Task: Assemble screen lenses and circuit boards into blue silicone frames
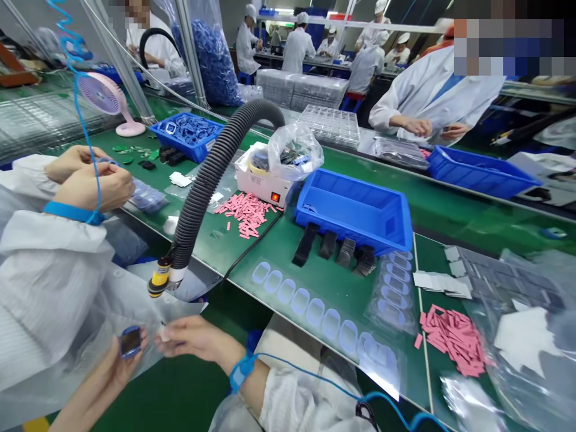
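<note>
My left hand (pixel 112 369) is low at the left, below the bench edge. Its fingers are closed around a small dark square part with a blue rim (pixel 130 341). My right hand (pixel 193 337) is just to the right of it and wears a blue wrist strap (pixel 240 371) with a blue cord. Its thumb and fingertips pinch a small clear bit of film (pixel 162 330) close to the part. Both hands are over a clear plastic sheet (pixel 90 342) on my lap.
A black ribbed hose (pixel 202 186) with a yellow nozzle (pixel 158 281) hangs just above my hands. On the green bench are a clear blister tray (pixel 315 312), a blue bin (pixel 355 210) and pink strips (pixel 246 211). A co-worker's hands (pixel 90 180) work at the left.
</note>
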The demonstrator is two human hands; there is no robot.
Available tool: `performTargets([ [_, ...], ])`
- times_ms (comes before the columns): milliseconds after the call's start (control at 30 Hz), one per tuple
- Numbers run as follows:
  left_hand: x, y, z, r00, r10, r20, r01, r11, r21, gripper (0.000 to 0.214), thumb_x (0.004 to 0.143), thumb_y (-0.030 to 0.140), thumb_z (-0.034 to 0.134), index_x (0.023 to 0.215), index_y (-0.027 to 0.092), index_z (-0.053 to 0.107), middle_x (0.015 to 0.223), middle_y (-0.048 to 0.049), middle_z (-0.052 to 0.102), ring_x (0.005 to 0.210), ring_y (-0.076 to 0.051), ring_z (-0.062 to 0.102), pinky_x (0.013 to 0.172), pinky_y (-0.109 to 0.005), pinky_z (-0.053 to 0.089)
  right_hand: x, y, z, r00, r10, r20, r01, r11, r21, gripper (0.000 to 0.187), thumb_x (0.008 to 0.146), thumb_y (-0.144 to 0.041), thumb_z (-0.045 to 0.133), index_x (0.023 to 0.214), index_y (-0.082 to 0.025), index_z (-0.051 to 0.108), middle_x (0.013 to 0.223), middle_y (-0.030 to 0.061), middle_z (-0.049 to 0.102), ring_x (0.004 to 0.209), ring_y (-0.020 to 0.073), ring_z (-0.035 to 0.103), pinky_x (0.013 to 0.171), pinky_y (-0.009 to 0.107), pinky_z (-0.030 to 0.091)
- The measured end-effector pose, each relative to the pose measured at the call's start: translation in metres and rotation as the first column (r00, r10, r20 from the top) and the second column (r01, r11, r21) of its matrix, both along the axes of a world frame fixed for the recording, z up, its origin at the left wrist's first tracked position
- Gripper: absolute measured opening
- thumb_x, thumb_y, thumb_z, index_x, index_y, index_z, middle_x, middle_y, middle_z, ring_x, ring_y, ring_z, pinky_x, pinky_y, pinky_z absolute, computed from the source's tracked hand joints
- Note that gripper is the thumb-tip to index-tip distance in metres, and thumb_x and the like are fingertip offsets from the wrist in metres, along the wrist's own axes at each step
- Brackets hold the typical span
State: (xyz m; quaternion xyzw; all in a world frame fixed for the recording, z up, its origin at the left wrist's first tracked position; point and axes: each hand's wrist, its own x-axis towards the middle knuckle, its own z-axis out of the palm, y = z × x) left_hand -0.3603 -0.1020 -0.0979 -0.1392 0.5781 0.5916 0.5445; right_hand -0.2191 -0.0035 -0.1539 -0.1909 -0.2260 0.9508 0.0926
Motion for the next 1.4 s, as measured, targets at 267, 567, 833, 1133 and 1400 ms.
performTargets([
  [267, 0.050, 0.026, -0.013, 0.995, -0.088, -0.052, 0.090, 0.995, 0.044, 0.049, 0.091, 0.001, 0.036, 0.139, 0.009, 0.039, 0.079, -0.0091, 0.077, 0.071, -0.019, 0.074, 0.058, -0.021, 0.062, 0.115, -0.031, 0.036, 0.947, -0.300, 0.114, 0.305, 0.952, -0.022, 0.052, 0.053, -0.044, 0.086, 0.090, -0.013, 0.070, 0.083, 0.0030, 0.067, 0.070, 0.0082, 0.062, 0.063, 0.018, 0.047],
  [567, 0.202, 0.029, 0.070, 0.825, -0.541, 0.161, 0.437, 0.793, 0.425, 0.036, 0.058, 0.044, 0.081, 0.079, 0.016, 0.074, 0.073, -0.0056, 0.071, 0.073, -0.019, 0.069, 0.063, -0.024, 0.056, 0.233, -0.027, 0.114, 0.760, -0.644, -0.083, 0.649, 0.760, 0.044, 0.046, 0.062, -0.050, 0.080, 0.093, -0.022, 0.062, 0.074, 0.0015, 0.062, 0.054, 0.0073, 0.055, 0.050, 0.017, 0.045],
  [833, 0.284, 0.044, 0.096, 0.687, -0.716, 0.121, 0.497, 0.585, 0.641, 0.038, 0.060, 0.050, 0.078, 0.086, 0.023, 0.073, 0.083, -0.0048, 0.072, 0.079, -0.021, 0.068, 0.080, -0.034, 0.052, 0.286, -0.034, 0.132, 0.627, -0.763, -0.159, 0.779, 0.610, 0.145, 0.040, 0.074, -0.064, 0.062, 0.097, -0.032, 0.059, 0.060, -0.0052, 0.038, 0.041, 0.0073, 0.020, 0.033, 0.016, 0.027],
  [1133, 0.321, 0.056, 0.105, 0.669, -0.731, 0.132, 0.502, 0.575, 0.646, 0.035, 0.060, 0.050, 0.078, 0.084, 0.025, 0.074, 0.078, -0.0021, 0.072, 0.076, -0.018, 0.068, 0.071, -0.027, 0.053, 0.312, -0.041, 0.132, 0.568, -0.798, -0.202, 0.822, 0.563, 0.083, 0.030, 0.076, -0.056, 0.065, 0.096, -0.033, 0.065, 0.060, -0.0041, 0.041, 0.039, 0.0053, 0.030, 0.039, 0.015, 0.037],
  [1400, 0.329, 0.056, 0.112, 0.700, -0.701, 0.138, 0.508, 0.624, 0.594, 0.036, 0.056, 0.048, 0.080, 0.085, 0.027, 0.073, 0.086, -0.0024, 0.074, 0.084, -0.022, 0.070, 0.080, -0.033, 0.054, 0.331, -0.039, 0.141, 0.480, -0.866, -0.141, 0.834, 0.400, 0.379, 0.034, 0.080, -0.052, 0.063, 0.110, -0.037, 0.058, 0.073, 0.0021, 0.062, 0.056, 0.0105, 0.059, 0.052, 0.020, 0.051],
])
